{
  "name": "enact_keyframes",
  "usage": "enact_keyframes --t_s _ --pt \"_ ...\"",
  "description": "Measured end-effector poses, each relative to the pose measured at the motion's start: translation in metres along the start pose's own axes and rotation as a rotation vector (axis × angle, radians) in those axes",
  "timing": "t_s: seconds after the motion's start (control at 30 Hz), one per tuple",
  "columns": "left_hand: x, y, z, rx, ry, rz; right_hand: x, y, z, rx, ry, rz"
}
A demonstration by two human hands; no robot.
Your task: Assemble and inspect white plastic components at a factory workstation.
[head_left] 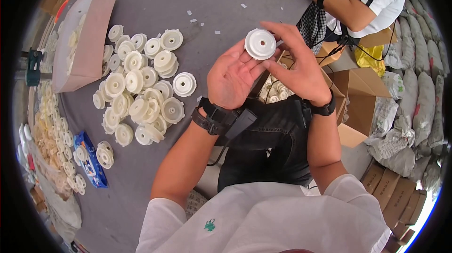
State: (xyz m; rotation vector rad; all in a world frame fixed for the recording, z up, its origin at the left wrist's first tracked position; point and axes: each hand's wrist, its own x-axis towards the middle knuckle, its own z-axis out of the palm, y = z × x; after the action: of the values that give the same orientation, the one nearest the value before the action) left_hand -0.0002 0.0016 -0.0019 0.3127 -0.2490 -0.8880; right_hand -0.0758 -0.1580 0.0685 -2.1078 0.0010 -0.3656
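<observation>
A round white plastic disc (pixel 260 49), stepped in rings with a small hole in its middle, is held up between my two hands above the table's edge. My left hand (pixel 231 79) is palm up, its fingers bent under the disc and its thumb at the disc's left side. From the other side, my right hand (pixel 301 62) curls its fingers and thumb around the disc's right rim. Left of my hands lies a loose pile of similar off-white discs (pixel 134 81), some stacked on others. One disc (pixel 184 84) sits at the pile's right edge, nearest my left wrist.
A pale box (pixel 92 41) stands tilted beyond the pile. A blue packet (pixel 92 161) lies at the left on the grey table (pixel 207 3). Under my hands, a carton of small parts (pixel 275 92) is partly hidden. At right are an open carton (pixel 362 97), sacks (pixel 414 93) and a co-worker's arm (pixel 346 12).
</observation>
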Motion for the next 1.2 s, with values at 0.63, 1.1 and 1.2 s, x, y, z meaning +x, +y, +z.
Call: enact_keyframes --t_s 0.63,1.1,1.2 --pt "0.0 -0.001 -0.002 0.103 0.015 0.044 -0.005 0.019 -0.052 1.563 0.052 -0.362" --pt "-0.006 -0.003 -0.007 0.119 0.041 -0.001 -0.004 0.011 -0.019 0.629 -0.079 0.126" --pt "-0.003 -0.009 -0.007 0.102 0.053 -0.011 0.021 0.011 -0.008 0.403 -0.074 0.182"
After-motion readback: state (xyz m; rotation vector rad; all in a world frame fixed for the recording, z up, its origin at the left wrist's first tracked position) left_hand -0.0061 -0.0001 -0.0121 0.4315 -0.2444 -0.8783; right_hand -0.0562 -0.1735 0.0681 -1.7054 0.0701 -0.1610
